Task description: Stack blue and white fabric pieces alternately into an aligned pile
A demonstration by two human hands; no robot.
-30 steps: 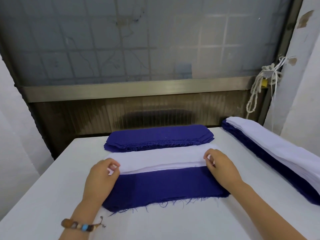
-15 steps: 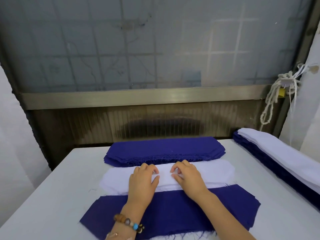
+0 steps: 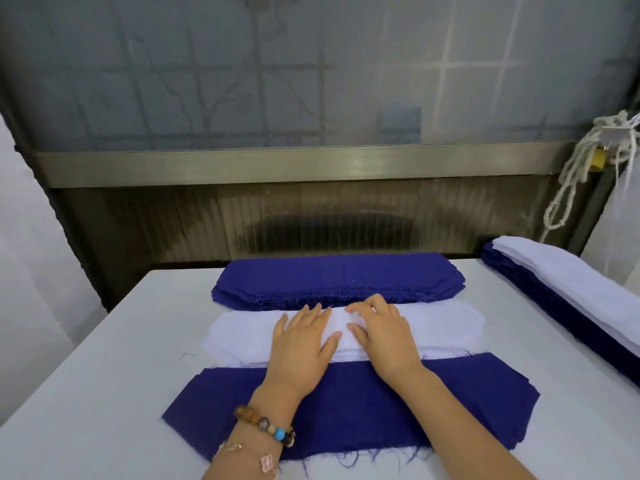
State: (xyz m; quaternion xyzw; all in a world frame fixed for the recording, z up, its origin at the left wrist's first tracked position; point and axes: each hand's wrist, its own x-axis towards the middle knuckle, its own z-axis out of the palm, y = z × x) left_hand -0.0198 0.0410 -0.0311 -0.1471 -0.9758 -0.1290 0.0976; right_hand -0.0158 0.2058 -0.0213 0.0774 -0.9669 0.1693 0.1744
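Our left hand (image 3: 300,344) lies flat with straight fingers on the white fabric pile (image 3: 440,329). Our right hand (image 3: 385,337) sits just beside it on the same pile with fingers bent a little, so we cannot tell if it pinches the cloth. The white pile lies on the table (image 3: 86,375), between a blue stack (image 3: 339,273) behind it and a flat blue piece (image 3: 360,407) under our wrists.

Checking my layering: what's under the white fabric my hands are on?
A blue fabric piece runs under its near edge. The left hand and right hand lie on the white fabric; how far blue reaches beneath is covered.
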